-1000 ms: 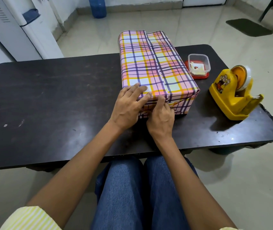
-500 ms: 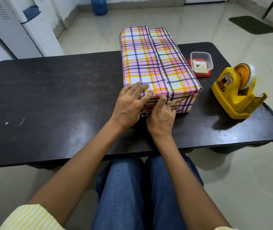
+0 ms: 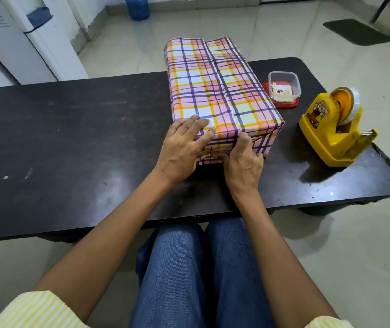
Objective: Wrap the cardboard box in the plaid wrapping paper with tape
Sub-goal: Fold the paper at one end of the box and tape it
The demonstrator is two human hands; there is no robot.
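Observation:
The box, covered in pink, yellow and purple plaid wrapping paper (image 3: 215,91), lies lengthwise on the dark table (image 3: 70,138), its seam running along the top. My left hand (image 3: 182,147) lies flat over the near top corner, fingers straight on the paper. My right hand (image 3: 243,162) presses the folded paper against the near end face, forefinger pointing up to the top edge. The near end flaps are mostly hidden by both hands. A yellow tape dispenser (image 3: 333,129) with a roll of clear tape stands to the right of the box.
A small clear plastic tub (image 3: 284,87) on a red lid sits just right of the box, behind the dispenser. The table's near edge runs above my knees. A white appliance (image 3: 23,39) and a blue bottle (image 3: 138,8) stand on the tiled floor beyond.
Both hands stay on the near end of the box. My right forefinger has shifted slightly right along the end face; the view has tilted a little.

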